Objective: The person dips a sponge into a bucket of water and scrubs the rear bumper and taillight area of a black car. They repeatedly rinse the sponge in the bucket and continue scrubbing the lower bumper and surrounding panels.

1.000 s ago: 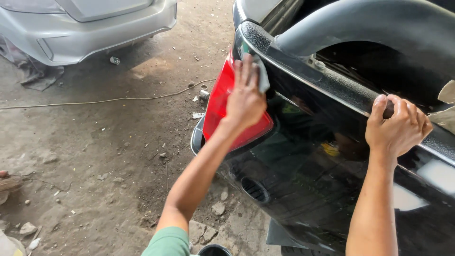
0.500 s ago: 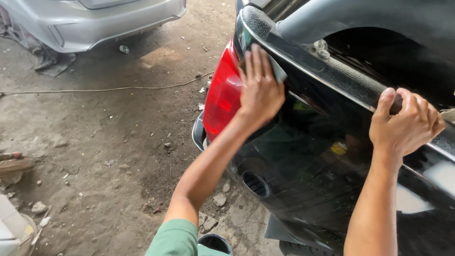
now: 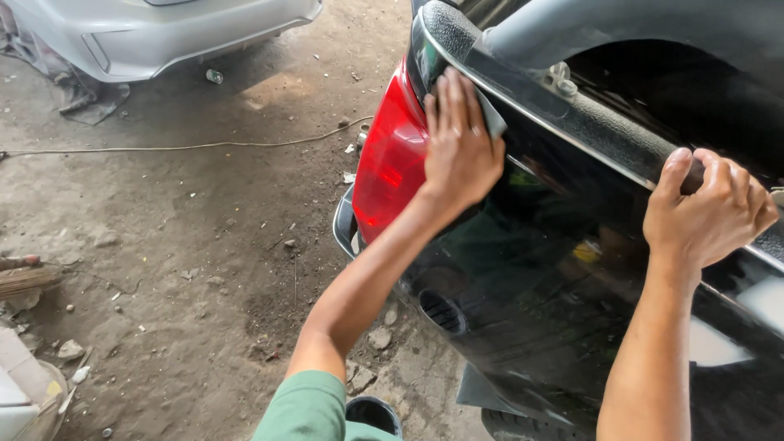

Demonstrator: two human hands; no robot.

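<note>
left hand point(image 3: 459, 155) is flat on the black car body point(image 3: 523, 302), palm down, fingers spread and pointing up toward the top edge; under those fingers sits a small grey pad point(image 3: 490, 114), only its upper right corner peeking out by the fingertips, pressed against the glossy panel just below the textured black trim strip point(image 3: 572, 122); so that hand is not closed around anything, it is pinning the pad flat to the paint; the heel of the hand lies right beside the red tail light point(image 3: 388, 163), touching or nearly so, hard to call; right hand point(image 3: 710, 212) is over on the other side, well apart from the left, fingers curled tight over the top edge of the trim strip, knuckles up, thumb side toward the camera; a firm hooked grip on the edge itself; a green sleeve point(image 3: 306, 408) shows at the bottom on the left arm; below the panel, dirt ground point(image 3: 180, 269) with scattered stones; a thin cable point(image 3: 188, 148) runs across it; up top left, the bumper of a silver car point(image 3: 163, 33), well clear of the hands.
</note>
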